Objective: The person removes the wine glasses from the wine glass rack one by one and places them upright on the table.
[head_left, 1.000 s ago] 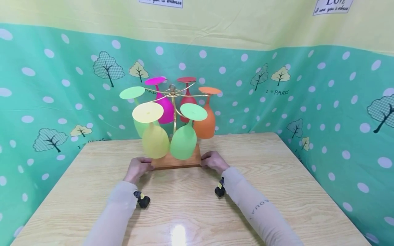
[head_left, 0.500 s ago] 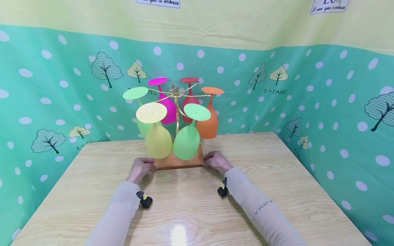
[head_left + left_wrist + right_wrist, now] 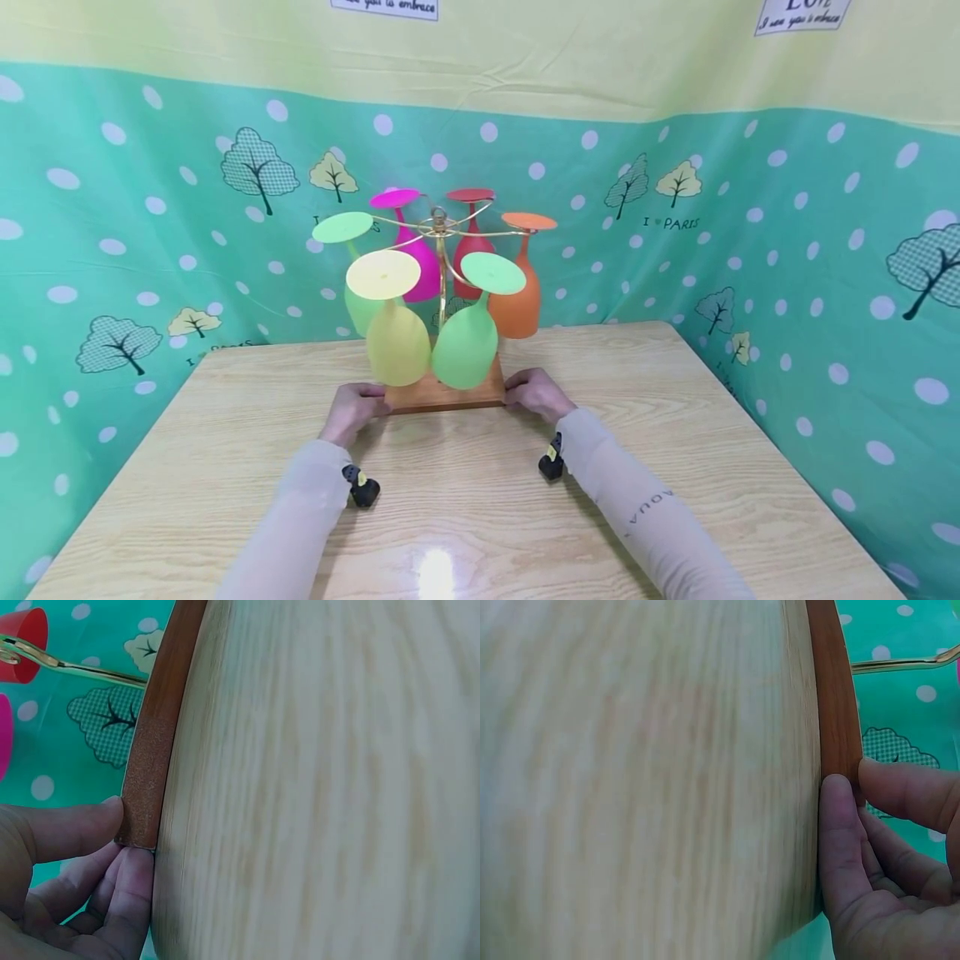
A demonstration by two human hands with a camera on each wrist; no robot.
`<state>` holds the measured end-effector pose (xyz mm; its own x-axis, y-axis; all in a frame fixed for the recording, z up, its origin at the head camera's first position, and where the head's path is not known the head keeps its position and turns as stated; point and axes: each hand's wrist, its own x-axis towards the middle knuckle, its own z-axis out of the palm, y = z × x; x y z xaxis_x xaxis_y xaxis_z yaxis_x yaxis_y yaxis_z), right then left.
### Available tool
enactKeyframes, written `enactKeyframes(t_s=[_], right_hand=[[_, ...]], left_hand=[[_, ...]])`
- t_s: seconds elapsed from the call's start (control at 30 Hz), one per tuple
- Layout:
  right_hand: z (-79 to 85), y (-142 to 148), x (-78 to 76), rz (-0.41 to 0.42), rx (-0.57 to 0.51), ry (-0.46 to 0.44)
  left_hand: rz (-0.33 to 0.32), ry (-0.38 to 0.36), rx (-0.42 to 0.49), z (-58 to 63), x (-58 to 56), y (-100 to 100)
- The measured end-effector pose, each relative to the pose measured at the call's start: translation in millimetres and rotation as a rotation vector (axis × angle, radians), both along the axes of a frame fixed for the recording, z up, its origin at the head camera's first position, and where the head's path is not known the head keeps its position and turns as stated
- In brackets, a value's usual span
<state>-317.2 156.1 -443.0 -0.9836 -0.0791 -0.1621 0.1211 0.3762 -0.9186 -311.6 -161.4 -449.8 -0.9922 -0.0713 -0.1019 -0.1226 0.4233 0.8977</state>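
Note:
A wine glass rack stands on the table, with a brown wooden base [image 3: 447,396], a gold post and curved gold arms [image 3: 439,223]. Wine glasses hang upside down from it: a yellow one [image 3: 398,343] and a green one [image 3: 466,343] in front, an orange one [image 3: 517,300] at right, magenta [image 3: 422,267] and red [image 3: 474,258] behind, another green one [image 3: 360,296] at left. My left hand [image 3: 356,410] grips the base's left end, thumb on top in the left wrist view. At the right end, my right hand [image 3: 539,393] pinches the base between thumb and fingers.
The light wood-grain table [image 3: 465,517] extends in front and to both sides. A green and yellow patterned cloth [image 3: 585,167] hangs behind and along the sides, close behind the rack. Cameras are strapped at both wrists.
The rack with its hanging glasses has shifted a little to the right across the table, and both hands have moved with it, keeping their hold on the base ends.

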Motion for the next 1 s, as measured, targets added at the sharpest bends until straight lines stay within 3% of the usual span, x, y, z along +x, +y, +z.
enactKeyframes(t_s=[0.27,0.53,1.0], right_hand=[[0.4,5.7,0.1,-0.011,0.046,-0.025],[0.5,12.1,1.1,-0.02,-0.006,-0.022],[-0.7,18.3,0.6,-0.023,0.017,-0.028]], left_hand=[[-0.008,-0.007,0.009,-0.9,-1.8,6.9],[-0.015,0.007,0.02,-1.6,-2.2,14.1],[-0.007,-0.002,0.013,-0.6,-2.5,19.2]])
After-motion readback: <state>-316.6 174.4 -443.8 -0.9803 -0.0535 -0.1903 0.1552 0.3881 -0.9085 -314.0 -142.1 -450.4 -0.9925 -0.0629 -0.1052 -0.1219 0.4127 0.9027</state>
